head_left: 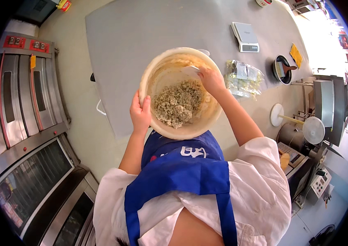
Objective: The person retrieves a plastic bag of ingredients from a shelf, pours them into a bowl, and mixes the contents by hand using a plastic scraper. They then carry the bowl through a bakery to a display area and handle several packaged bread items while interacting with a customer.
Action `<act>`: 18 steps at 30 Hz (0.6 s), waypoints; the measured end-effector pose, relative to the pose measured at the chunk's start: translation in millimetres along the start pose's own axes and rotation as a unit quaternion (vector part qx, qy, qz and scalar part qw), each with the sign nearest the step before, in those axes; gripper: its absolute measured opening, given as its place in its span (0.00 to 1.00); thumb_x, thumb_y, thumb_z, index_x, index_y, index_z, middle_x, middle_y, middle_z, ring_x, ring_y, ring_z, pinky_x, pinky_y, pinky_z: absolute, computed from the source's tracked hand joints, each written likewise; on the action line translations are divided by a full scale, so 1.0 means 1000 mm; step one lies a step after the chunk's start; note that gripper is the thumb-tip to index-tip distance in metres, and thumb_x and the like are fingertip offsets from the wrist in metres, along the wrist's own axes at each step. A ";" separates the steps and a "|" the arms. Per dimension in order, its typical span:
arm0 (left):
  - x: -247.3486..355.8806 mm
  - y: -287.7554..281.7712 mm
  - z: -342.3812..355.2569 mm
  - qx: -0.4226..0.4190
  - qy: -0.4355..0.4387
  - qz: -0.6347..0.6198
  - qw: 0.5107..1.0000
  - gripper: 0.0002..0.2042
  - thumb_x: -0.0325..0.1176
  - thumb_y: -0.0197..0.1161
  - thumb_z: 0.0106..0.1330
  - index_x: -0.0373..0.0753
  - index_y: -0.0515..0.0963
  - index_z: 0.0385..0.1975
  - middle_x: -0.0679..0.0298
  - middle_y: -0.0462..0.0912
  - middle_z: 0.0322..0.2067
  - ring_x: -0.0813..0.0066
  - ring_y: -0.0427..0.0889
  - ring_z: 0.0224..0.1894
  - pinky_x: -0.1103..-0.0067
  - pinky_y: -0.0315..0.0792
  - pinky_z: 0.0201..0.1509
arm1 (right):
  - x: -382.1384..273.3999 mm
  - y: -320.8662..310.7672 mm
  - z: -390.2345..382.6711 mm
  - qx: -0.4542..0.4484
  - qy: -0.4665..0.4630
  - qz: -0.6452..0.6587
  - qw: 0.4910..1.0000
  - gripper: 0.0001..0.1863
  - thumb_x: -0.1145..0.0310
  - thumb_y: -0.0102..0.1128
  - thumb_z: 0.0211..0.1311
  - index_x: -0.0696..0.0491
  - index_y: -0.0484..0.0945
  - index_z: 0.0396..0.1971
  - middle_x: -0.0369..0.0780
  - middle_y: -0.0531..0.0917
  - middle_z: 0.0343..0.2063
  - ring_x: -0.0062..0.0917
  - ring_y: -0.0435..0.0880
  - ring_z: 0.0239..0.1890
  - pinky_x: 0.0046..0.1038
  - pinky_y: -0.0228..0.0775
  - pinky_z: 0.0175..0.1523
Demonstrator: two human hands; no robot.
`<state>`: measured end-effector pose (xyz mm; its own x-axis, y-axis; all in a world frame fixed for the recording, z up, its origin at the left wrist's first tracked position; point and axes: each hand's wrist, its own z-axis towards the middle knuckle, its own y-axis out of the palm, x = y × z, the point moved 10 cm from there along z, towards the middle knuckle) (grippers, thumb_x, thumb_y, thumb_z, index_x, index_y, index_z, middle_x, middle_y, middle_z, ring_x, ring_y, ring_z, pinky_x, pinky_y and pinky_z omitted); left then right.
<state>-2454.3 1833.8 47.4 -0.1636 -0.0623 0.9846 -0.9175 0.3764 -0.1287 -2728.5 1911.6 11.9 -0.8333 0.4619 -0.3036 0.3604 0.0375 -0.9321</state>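
A large cream-coloured bowl (pixel 213 123) is tilted toward me at the table's near edge, in front of my apron. Inside lies a crumbly, greenish-grey mixture (pixel 178 102), gathered at the lower side, and a pale smear coats the wall. My left hand (pixel 140 111) grips the left rim, its thumb over the edge and its other fingers hidden outside. In my right hand (pixel 211 80), at the bowl's upper right, is a pale flat scraper (pixel 189 69); its blade rests near the inner wall, above the mixture, and the fingers partly hide it.
The grey table (pixel 141 28) carries a white digital scale (pixel 246 35), clear plastic packs (pixel 243 78), a dark bowl (pixel 278 67) with a wooden-handled brush (pixel 285 69), and a yellow cloth (pixel 296 55). Steel ovens (pixel 18 94) line the left; a round fan-like disc (pixel 313 130) and machines stand right.
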 end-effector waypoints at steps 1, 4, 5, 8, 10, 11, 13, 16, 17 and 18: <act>-0.003 -0.001 0.000 0.004 -0.006 -0.011 1.000 0.16 0.30 0.52 0.62 0.33 0.66 0.49 0.67 0.75 0.33 0.86 0.70 0.31 0.87 0.65 0.35 | 0.005 0.018 -0.001 -0.026 0.009 0.021 0.999 0.09 0.64 0.46 0.56 0.50 0.73 0.33 0.42 0.79 0.27 0.36 0.79 0.31 0.35 0.70 0.36; -0.015 -0.005 -0.004 0.017 -0.015 -0.029 0.999 0.16 0.30 0.50 0.62 0.32 0.66 0.49 0.66 0.74 0.35 0.85 0.70 0.33 0.86 0.66 0.37 | 0.007 0.067 -0.011 -0.162 0.068 0.133 0.976 0.13 0.58 0.48 0.55 0.50 0.72 0.35 0.46 0.78 0.27 0.39 0.77 0.33 0.39 0.68 0.38; -0.015 -0.005 -0.005 0.023 -0.008 -0.025 0.999 0.16 0.30 0.50 0.62 0.32 0.66 0.49 0.66 0.74 0.35 0.84 0.70 0.33 0.86 0.66 0.38 | -0.001 0.075 -0.015 -0.168 0.040 0.132 0.976 0.13 0.59 0.48 0.55 0.50 0.72 0.35 0.46 0.78 0.26 0.39 0.77 0.33 0.38 0.68 0.38; -0.014 -0.011 -0.007 0.051 -0.006 -0.025 0.998 0.16 0.29 0.49 0.62 0.32 0.66 0.49 0.64 0.75 0.36 0.82 0.71 0.35 0.85 0.66 0.40 | -0.032 0.087 -0.028 -0.177 -0.046 0.117 0.976 0.13 0.59 0.47 0.55 0.49 0.73 0.36 0.46 0.78 0.26 0.39 0.78 0.32 0.38 0.68 0.39; -0.020 -0.011 -0.010 0.053 -0.017 -0.033 0.998 0.16 0.29 0.49 0.62 0.32 0.66 0.49 0.64 0.75 0.37 0.81 0.72 0.37 0.84 0.66 0.41 | -0.060 0.078 -0.042 -0.195 -0.105 0.086 0.971 0.13 0.59 0.48 0.56 0.48 0.73 0.37 0.45 0.79 0.25 0.37 0.78 0.32 0.38 0.68 0.39; -0.023 -0.011 -0.008 0.039 -0.019 -0.036 0.998 0.16 0.30 0.49 0.62 0.32 0.66 0.49 0.63 0.75 0.37 0.81 0.72 0.37 0.84 0.66 0.41 | -0.066 0.070 -0.041 -0.198 -0.127 0.007 0.972 0.12 0.59 0.48 0.55 0.48 0.73 0.37 0.44 0.79 0.25 0.36 0.79 0.30 0.37 0.69 0.37; -0.025 -0.014 -0.006 0.022 -0.015 -0.026 0.999 0.16 0.30 0.49 0.62 0.32 0.66 0.49 0.63 0.75 0.38 0.81 0.72 0.37 0.84 0.66 0.42 | -0.085 0.052 -0.034 -0.200 -0.173 -0.143 0.954 0.12 0.59 0.49 0.55 0.47 0.73 0.37 0.42 0.79 0.24 0.33 0.80 0.28 0.36 0.71 0.34; -0.024 -0.011 0.000 0.011 -0.005 -0.007 1.000 0.17 0.30 0.49 0.62 0.32 0.66 0.49 0.62 0.76 0.38 0.80 0.73 0.37 0.83 0.66 0.42 | -0.110 0.003 0.016 -0.069 -0.221 -0.239 0.943 0.11 0.67 0.52 0.52 0.47 0.73 0.37 0.35 0.80 0.21 0.25 0.81 0.24 0.25 0.71 0.23; -0.024 -0.010 0.002 0.008 -0.005 -0.009 1.000 0.17 0.30 0.50 0.61 0.32 0.66 0.49 0.62 0.76 0.38 0.80 0.73 0.37 0.83 0.66 0.42 | -0.120 -0.007 0.028 -0.054 -0.228 -0.248 0.940 0.10 0.69 0.53 0.51 0.47 0.75 0.35 0.35 0.80 0.22 0.24 0.81 0.25 0.25 0.71 0.23; -0.024 -0.009 0.001 0.005 -0.005 -0.011 1.000 0.17 0.30 0.50 0.61 0.33 0.66 0.49 0.62 0.76 0.38 0.80 0.73 0.37 0.83 0.67 0.42 | -0.130 -0.014 0.037 -0.039 -0.234 -0.257 0.937 0.09 0.70 0.55 0.49 0.48 0.76 0.33 0.35 0.80 0.22 0.23 0.81 0.26 0.25 0.72 0.24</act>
<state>-2442.6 1830.5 24.8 -0.1476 -0.0802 0.9858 -0.9243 0.3659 -0.1087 -2640.8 1818.1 57.0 -0.9912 -0.0722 0.1111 -0.1245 0.2211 -0.9673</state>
